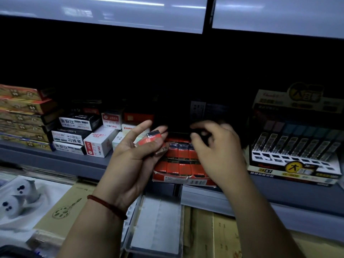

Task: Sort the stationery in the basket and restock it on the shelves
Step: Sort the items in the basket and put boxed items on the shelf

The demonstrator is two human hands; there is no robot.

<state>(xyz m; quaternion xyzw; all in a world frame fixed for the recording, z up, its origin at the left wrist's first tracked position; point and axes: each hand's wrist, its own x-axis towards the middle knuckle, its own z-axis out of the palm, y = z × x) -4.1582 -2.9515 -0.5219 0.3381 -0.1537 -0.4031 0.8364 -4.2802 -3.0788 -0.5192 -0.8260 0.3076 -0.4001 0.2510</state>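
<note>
My left hand (130,155) is palm-up in front of the shelf and holds a few small red-and-black erasers (153,139); one of them shows a "2B" mark (163,148). To its right, a red display box of the same erasers (181,164) sits on the grey shelf (61,159). My right hand (217,151) hovers over the back of that box. Its curled thumb and fingers pinch a small dark eraser (202,132) that is dim and blurred.
White and black stationery boxes (96,141) and stacked yellow-red cartons (22,116) fill the shelf on the left. A pencil-lead display box (296,151) stands on the right. Below the shelf lie a clear plastic case (156,220), brown paper pads (214,231) and a sketchbook (22,200). The shelf's back is dark.
</note>
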